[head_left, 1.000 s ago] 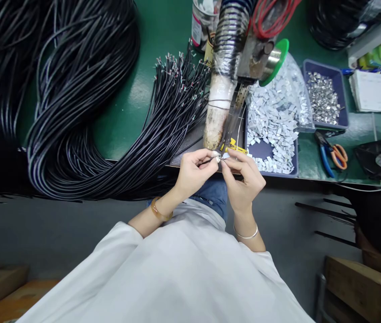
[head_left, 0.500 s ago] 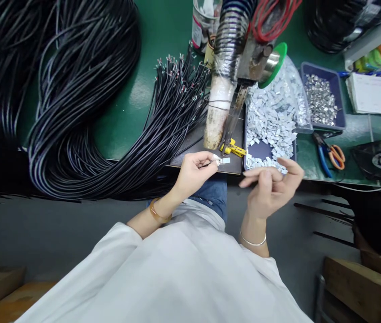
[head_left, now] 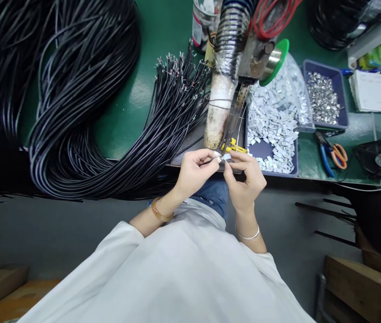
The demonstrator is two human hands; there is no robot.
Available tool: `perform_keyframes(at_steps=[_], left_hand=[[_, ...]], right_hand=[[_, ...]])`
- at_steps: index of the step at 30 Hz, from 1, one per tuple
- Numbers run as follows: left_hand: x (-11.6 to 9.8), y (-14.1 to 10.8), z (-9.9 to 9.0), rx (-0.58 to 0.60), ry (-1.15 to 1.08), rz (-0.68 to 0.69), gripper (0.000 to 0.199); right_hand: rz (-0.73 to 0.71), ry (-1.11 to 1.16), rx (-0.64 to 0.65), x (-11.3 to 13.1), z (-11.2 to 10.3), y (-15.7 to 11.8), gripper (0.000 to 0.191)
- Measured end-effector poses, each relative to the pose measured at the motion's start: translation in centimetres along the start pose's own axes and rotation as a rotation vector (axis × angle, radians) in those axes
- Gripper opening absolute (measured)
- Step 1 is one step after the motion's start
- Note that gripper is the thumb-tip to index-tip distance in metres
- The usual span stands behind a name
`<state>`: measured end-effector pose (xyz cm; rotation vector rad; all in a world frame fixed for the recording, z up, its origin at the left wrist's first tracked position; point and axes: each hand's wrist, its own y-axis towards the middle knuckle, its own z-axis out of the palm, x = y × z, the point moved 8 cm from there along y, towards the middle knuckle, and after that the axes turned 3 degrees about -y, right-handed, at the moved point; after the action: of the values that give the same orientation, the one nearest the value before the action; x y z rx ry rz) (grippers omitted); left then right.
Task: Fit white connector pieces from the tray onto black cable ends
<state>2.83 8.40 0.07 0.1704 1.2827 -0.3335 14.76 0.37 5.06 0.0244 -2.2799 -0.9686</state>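
My left hand [head_left: 197,170] pinches the end of a black cable [head_left: 206,162] between thumb and fingertips. At its tip is a small pale USB-like connector [head_left: 227,157]. My right hand [head_left: 244,177] is closed in a pinch at the connector's right side, its thumb below and fingers above. A thin silvery solder wire [head_left: 238,132] runs down to those fingers; their exact contact with the connector is too small to see. Just behind the hands lies a yellow clip [head_left: 234,146], beneath the soldering iron [head_left: 231,128] and the white-wrapped hose end [head_left: 215,121].
A large bundle of black cables [head_left: 86,134] covers the left bench. At right are a tray [head_left: 296,167] of pale connectors, a bin [head_left: 345,107] of metal parts, pliers [head_left: 331,154] and a paper pad [head_left: 378,92]. A green-rimmed solder spool [head_left: 279,60] hangs above the tray.
My right hand has moved left from in front of the connector tray to the cable end and closed its fingers. The solder wire now shows. My left hand has barely moved.
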Motion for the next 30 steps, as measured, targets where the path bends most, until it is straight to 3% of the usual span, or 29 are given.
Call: perform_keyframes(at_steps=[6, 10, 12, 15, 17, 19, 21, 23, 25, 27, 30], left_hand=[[0.6, -0.1, -0.3, 0.026, 0.093, -0.040, 0.008], [0.9, -0.4, 0.1, 0.092, 0.142, -0.044, 0.011], [0.8, -0.8, 0.4, 0.167, 0.205, -0.039, 0.013], [0.6, -2.1, 0.9, 0.353, 0.399, 0.005, 0.014], [0.4, -2.9, 0.9, 0.468, 0.492, 0.054, 0.014], [-0.2, -3.1, 0.2, 0.461, 0.497, 0.124, 0.015], [-1.4, -2.4, -1.1, 0.303, 0.540, 0.252, 0.016], [-2.7, -1.6, -2.0, 0.111, 0.744, 0.398, 0.020], [-3.1, -0.5, -1.7, 0.018, 1.048, 0.465, 0.026], [-2.5, 0.9, -1.1, 0.036, 1.271, 0.428, 0.029], [-1.7, 2.1, -0.5, 0.058, 1.346, 0.401, 0.026]], right_hand=[[0.067, 0.057, 0.044, -0.6, 0.0, -0.5, 0.008], [0.224, 0.150, 0.046, -1.9, -0.4, -1.0, 0.003], [0.243, 0.180, -0.119, -2.1, -2.2, -0.8, 0.004], [0.122, 0.108, -0.465, -1.6, -6.3, -0.4, 0.013], [0.121, -0.016, -0.507, -2.2, -7.8, 0.3, 0.016], [0.215, -0.177, -0.328, -4.1, -7.6, 1.7, 0.013], [0.283, -0.300, -0.066, -6.6, -6.2, 2.8, 0.012], [0.325, -0.376, 0.118, -9.0, -4.8, 3.6, 0.011], [0.333, -0.427, 0.192, -10.8, -3.6, 4.5, 0.009], [0.326, -0.455, 0.255, -12.1, -2.3, 5.3, 0.010], [0.314, -0.491, 0.353, -12.7, -1.0, 5.8, 0.014]])
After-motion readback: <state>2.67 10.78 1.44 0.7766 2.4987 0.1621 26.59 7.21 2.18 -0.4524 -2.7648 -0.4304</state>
